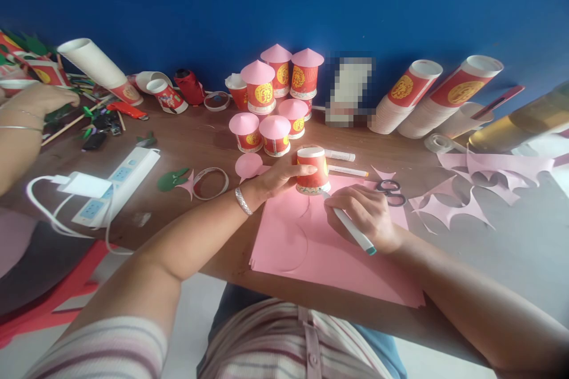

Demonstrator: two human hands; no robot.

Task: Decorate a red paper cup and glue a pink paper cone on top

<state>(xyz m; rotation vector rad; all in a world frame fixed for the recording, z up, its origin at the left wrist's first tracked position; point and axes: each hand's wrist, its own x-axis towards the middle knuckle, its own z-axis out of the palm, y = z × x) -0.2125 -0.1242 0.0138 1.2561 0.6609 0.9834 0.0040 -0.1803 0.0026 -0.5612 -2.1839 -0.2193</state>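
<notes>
My left hand (288, 174) is wrapped round a red paper cup (312, 167) with a white rim band at its lower edge, where small coloured marks show. In my right hand (362, 213) is a white marker (353, 230) with a teal end; its tip meets or nearly meets the cup's lower band. Beneath both hands lies a stack of pink paper (284, 249) with faint circle outlines. Just behind the cup, two more markers (349, 171) rest near black-handled scissors (391, 192).
Several red cups with pink cone roofs (258, 74) stand at the back. Stacked paper cups (409, 98) lean right of them. Pink scraps (451, 201) lie at right. A white power strip (118, 186) with cables sits left. A co-worker's hand (33, 100) reaches in at far left.
</notes>
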